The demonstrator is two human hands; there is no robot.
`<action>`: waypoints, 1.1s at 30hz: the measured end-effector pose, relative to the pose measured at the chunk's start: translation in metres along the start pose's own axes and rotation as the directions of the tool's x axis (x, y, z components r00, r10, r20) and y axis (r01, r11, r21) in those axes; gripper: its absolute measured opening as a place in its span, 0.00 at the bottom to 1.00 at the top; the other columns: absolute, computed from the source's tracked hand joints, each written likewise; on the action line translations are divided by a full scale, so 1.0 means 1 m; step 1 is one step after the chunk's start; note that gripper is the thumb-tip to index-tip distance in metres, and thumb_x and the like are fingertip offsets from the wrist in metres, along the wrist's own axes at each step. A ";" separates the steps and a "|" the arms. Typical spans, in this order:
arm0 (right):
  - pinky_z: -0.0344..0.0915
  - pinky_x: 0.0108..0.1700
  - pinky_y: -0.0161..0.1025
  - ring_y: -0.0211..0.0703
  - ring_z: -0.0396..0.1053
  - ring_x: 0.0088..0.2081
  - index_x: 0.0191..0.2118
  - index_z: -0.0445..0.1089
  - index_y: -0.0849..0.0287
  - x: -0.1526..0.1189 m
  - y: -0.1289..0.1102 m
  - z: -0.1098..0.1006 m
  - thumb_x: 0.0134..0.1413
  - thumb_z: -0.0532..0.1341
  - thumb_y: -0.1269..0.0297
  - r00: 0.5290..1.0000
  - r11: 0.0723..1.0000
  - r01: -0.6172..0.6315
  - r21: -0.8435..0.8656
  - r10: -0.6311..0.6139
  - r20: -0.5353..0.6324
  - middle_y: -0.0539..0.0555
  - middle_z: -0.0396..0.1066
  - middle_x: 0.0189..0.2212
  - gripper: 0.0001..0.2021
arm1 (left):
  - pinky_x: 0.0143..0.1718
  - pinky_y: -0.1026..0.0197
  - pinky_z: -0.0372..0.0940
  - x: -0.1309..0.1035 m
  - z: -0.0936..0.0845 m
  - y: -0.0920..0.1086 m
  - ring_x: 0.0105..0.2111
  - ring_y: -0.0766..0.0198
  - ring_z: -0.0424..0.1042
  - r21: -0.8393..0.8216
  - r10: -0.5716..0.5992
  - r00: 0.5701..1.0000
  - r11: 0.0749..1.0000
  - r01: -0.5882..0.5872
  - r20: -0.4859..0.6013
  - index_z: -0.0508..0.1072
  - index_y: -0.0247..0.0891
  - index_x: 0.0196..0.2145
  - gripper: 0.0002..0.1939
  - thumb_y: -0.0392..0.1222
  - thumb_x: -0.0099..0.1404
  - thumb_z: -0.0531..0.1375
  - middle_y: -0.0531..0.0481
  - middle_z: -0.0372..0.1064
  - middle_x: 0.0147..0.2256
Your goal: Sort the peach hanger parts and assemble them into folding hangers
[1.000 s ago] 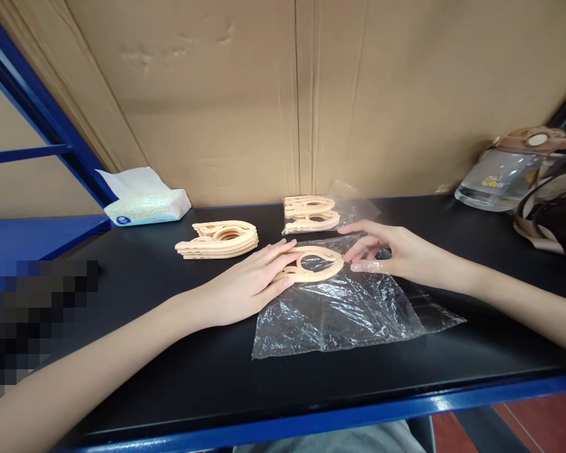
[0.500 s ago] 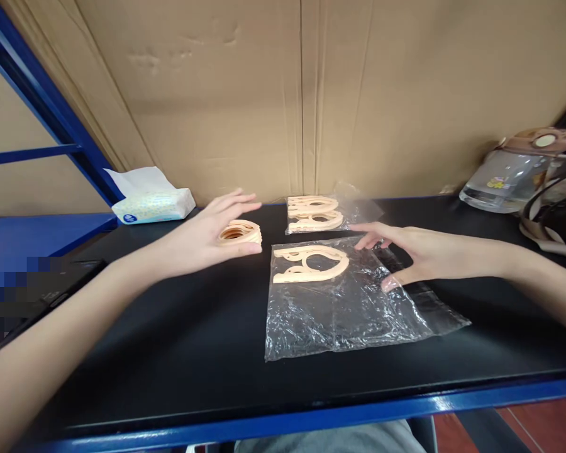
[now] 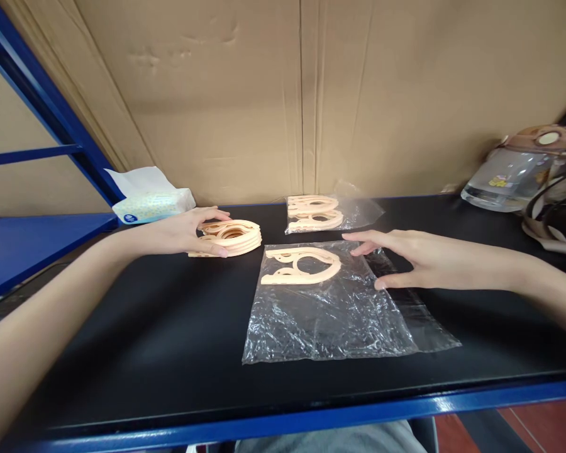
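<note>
At the left of the black table my left hand (image 3: 183,231) is around the near-left part of a stack of cream folding hangers (image 3: 245,234), thumb along the front side and fingers over the back. How many of them it grips is hidden. Right of the stack, a clear plastic bag (image 3: 311,327) lies flat with a folded cream hanger (image 3: 311,282) at its far end; whether this one is inside or on top I cannot tell. My right hand (image 3: 400,255) is open at the bag's right edge, thumb and fingers apart, holding nothing.
Behind the bag lies another clear bag with folded hangers (image 3: 316,220) in it. A tissue pack (image 3: 153,204) stands at the back left, a clear water bottle (image 3: 504,176) at the back right beside a dark bag (image 3: 559,214). Cardboard (image 3: 217,94) walls off the back.
My left hand has moved left and closed around the hanger stack, so more of it shows. The front bag and its hanger have shifted slightly left; my right hand stays open beside it.
</note>
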State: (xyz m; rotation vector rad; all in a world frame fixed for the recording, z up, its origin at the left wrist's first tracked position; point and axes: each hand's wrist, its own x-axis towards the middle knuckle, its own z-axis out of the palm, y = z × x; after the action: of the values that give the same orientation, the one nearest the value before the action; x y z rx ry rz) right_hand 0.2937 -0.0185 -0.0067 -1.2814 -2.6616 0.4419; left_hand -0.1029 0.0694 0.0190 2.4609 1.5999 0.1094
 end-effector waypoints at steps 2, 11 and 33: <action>0.64 0.49 0.46 0.47 0.69 0.49 0.64 0.51 0.47 0.001 0.000 -0.002 0.59 0.56 0.55 0.997 0.999 0.005 -0.034 -0.007 -0.072 0.51 0.72 0.49 0.29 | 0.48 0.51 0.64 0.000 -0.001 0.002 0.53 0.43 0.66 -0.020 -0.043 0.999 0.999 0.043 -0.011 0.62 0.44 0.58 0.41 0.62 0.49 0.63 0.41 0.62 0.57; 0.59 0.30 0.36 0.40 0.67 0.32 0.47 0.70 0.53 0.008 -0.020 0.005 0.58 0.57 0.52 0.889 0.978 -0.014 0.206 0.106 -0.445 0.50 0.72 0.32 0.16 | 0.48 0.47 0.62 -0.021 0.020 0.069 0.49 0.46 0.66 0.172 0.272 0.866 0.961 -0.219 -0.420 0.61 0.36 0.55 0.39 0.63 0.54 0.62 0.40 0.65 0.51; 0.45 0.23 0.34 0.31 0.48 0.23 0.32 0.73 0.61 0.013 -0.028 0.018 0.55 0.61 0.59 0.991 0.649 -0.012 0.760 0.110 -0.078 0.46 0.57 0.22 0.09 | 0.56 0.44 0.56 -0.031 0.057 0.107 0.58 0.45 0.57 0.133 0.503 0.815 0.864 -0.486 -0.289 0.46 0.42 0.64 0.44 0.65 0.59 0.57 0.40 0.54 0.60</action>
State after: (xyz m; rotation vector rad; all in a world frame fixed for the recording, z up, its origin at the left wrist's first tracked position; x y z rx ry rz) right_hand 0.2605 -0.0288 -0.0143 -1.0481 -1.9276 1.2819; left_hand -0.0097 -0.0082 -0.0131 2.9643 1.0091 0.5728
